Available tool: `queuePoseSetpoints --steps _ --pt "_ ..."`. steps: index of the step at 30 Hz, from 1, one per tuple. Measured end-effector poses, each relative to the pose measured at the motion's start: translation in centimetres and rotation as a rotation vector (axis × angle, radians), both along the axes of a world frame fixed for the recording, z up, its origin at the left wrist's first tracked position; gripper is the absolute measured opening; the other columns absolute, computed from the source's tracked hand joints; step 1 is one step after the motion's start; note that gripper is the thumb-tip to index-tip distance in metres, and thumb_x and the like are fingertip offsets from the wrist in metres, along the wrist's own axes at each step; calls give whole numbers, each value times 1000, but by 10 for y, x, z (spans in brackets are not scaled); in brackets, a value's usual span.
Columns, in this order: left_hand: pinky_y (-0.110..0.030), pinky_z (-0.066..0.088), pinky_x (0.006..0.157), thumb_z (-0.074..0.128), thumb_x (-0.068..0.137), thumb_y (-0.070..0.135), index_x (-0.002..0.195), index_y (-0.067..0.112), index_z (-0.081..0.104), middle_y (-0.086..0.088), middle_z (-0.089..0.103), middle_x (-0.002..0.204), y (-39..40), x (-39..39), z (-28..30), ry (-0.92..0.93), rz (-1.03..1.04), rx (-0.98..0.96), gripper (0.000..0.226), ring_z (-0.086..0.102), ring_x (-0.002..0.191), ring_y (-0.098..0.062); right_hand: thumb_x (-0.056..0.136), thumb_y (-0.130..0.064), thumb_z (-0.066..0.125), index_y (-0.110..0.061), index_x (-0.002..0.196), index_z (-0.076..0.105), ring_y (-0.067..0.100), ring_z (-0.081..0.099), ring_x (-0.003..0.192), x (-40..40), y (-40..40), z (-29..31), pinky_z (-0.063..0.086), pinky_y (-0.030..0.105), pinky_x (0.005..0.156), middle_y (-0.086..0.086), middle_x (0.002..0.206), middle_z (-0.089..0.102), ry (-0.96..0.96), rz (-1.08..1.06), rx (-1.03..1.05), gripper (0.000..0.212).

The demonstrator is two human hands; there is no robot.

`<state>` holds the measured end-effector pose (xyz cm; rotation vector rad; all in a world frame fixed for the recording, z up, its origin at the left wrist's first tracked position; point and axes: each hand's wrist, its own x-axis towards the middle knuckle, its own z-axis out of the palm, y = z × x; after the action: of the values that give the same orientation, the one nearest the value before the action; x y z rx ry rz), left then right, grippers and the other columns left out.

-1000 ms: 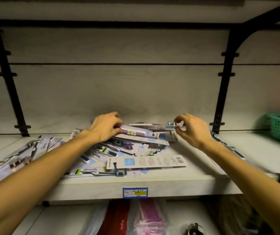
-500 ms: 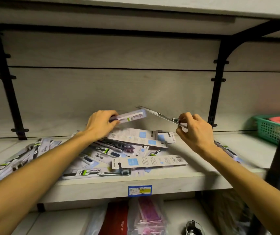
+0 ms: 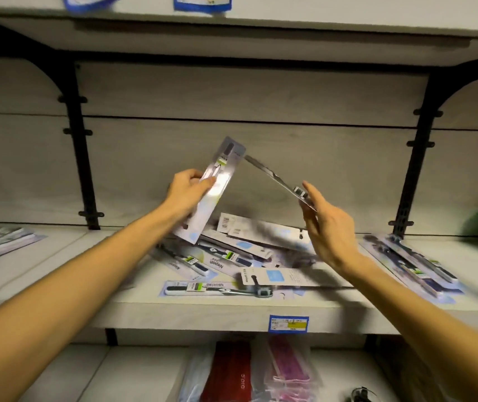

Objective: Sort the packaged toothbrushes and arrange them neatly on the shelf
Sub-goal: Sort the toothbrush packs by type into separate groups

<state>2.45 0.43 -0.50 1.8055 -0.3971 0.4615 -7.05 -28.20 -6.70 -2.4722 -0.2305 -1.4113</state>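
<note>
Both forearms raised over the shelf (image 3: 58,265): left hand (image 3: 187,190) grips one tilted toothbrush pack (image 3: 214,190), right hand (image 3: 326,227) pinches an edge-on pack (image 3: 272,175).

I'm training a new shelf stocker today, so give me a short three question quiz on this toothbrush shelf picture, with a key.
1. True or false: the left hand grips a toothbrush pack lifted above the jumbled pile.
2. What does the right hand hold?
A. a green basket
B. a toothbrush pack seen nearly edge-on
C. nothing
3. Fill in: the blue and yellow price label sits on the shelf's front ____.

Key:
1. True.
2. B.
3. Edge; it sits on the front edge of the shelf, below the pile.
</note>
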Motion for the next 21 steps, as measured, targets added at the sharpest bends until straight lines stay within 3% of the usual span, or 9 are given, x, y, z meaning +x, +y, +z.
queuePoseSetpoints --steps 3,7,9,13,16,18,19,21 --pt "-23 40 49 69 93 23 95 9 67 -7 62 73 24 -11 -10 142 -19 -134 14 50 57 -17 101 -16 51 -36 152 30 26 69 91 5 36 -4 53 35 73 -3 123 69 34 119 93 59" --pt "-42 45 71 70 93 25 91 16 69 -16 67 82 63 -21 -32 290 -61 -240 9 54 75 -30 99 -16 45 -40 152 28 20 60 116 6 82 -16 49 34 96 -6 146 52 53 208 44 61" --pt "-45 44 75 71 92 21 95 18 70 -13 71 82 84 -24 -38 304 -41 -279 4 55 80 -32 98 -14 46 -38 151 31 19 59 118 4 104 -21 47 30 97 -6 147 50 45 227 14 60" --pt "-40 44 74 74 86 16 101 21 71 -5 73 78 127 -35 -41 328 21 -286 16 57 79 -29 96 -9 55 -33 148 38 24 62 112 -4 145 -29 50 31 89 -3 140 59 45 252 -16 60" --pt "-32 53 66 74 85 14 115 16 68 -4 74 86 158 -49 -42 319 106 -251 30 64 66 -20 94 -7 57 -26 147 41 30 65 109 -16 168 -32 54 36 88 2 136 63 40 307 -77 59" --pt "-25 51 52 70 87 11 118 13 66 -4 73 85 171 -61 -46 297 146 -208 31 63 55 -14 92 -3 59 -22 148 43 31 66 108 -20 177 -36 55 40 87 4 135 64 43 330 -89 61" --pt "-26 51 51 67 88 9 119 11 66 -6 74 87 178 -68 -51 287 159 -198 31 65 56 -16 91 -1 59 -21 148 43 30 66 110 -23 181 -40 54 39 89 4 135 63 60 348 -73 62" --pt "-37 56 64 65 89 5 123 7 63 -11 75 100 189 -82 -60 250 164 -191 34 70 75 -24 90 0 59 -23 148 43 25 65 114 -32 193 -51 52 36 92 1 138 61 89 383 -16 65"
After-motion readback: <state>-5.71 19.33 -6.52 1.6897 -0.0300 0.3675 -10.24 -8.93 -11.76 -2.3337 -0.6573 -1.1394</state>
